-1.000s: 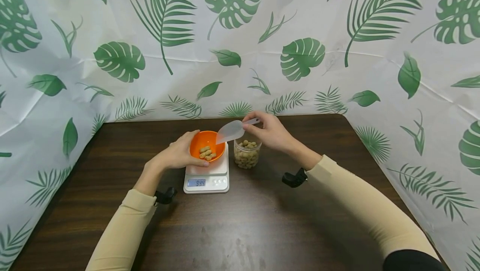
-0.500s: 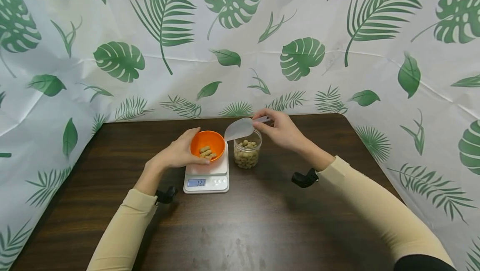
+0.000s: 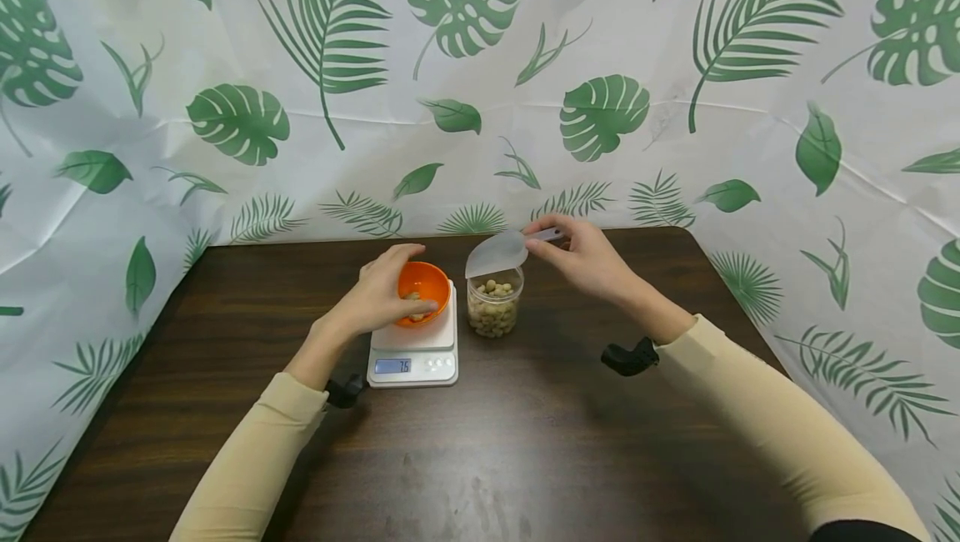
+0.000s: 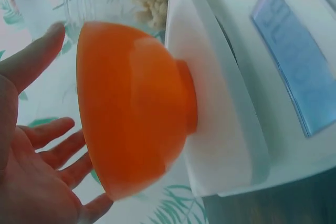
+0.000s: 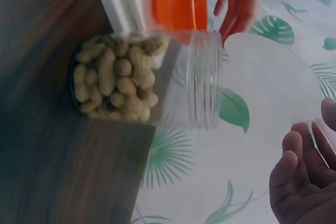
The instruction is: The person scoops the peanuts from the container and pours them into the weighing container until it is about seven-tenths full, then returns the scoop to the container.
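An orange bowl [image 3: 429, 278] with a few peanuts in it sits on a white kitchen scale [image 3: 423, 368]; its display [image 3: 393, 366] seems to read 7.6. Around the bowl's left side is my left hand [image 3: 375, 296], thumb and fingers spread rather than clasped. The left wrist view shows the fingertips [image 4: 97, 205] right at the rim of the bowl [image 4: 131, 108]. With my right hand [image 3: 592, 263] I pinch the handle of a translucent plastic scoop [image 3: 495, 254], which hangs over the mouth of a clear jar [image 3: 492, 321] of peanuts [image 5: 118, 77].
Jar and scale stand side by side on a dark wooden table [image 3: 480, 450], towards its back edge. Behind rises a white sheet [image 3: 480, 167] printed with green leaves. A black wrist camera [image 3: 630, 357] hangs under each forearm.
The scoop in my right hand has moved right, from over the bowl to over the jar. My left hand has loosened and shifted slightly right over the bowl, and the scale's reading has dropped.
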A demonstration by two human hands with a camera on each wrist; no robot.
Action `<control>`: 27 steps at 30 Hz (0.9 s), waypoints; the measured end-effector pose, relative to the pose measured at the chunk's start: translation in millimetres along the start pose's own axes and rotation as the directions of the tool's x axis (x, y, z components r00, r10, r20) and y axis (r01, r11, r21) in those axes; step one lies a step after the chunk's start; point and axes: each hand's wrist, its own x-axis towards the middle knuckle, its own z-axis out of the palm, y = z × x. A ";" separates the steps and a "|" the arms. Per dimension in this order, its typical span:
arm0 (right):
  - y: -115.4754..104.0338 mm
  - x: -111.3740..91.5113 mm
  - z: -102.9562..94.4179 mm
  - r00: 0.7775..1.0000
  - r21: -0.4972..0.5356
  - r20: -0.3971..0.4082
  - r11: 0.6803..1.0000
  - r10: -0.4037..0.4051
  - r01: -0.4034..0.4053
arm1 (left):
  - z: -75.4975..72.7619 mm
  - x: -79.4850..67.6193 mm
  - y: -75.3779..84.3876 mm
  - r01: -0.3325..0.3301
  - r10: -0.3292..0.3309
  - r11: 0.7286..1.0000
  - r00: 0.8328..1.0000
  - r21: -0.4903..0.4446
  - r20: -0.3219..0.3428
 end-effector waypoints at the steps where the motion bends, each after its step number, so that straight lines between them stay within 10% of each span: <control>1: 6.2 1.4 -0.9 1.000 0.001 0.001 1.000 0.008 -0.008 | 1.1 1.3 1.1 -0.007 0.007 1.000 1.000 0.004 -0.004; 27: 18.1 16.4 -14.9 0.987 -0.166 0.163 0.986 0.002 0.025 | 27.3 26.0 32.2 -0.057 0.052 0.997 0.993 0.045 0.110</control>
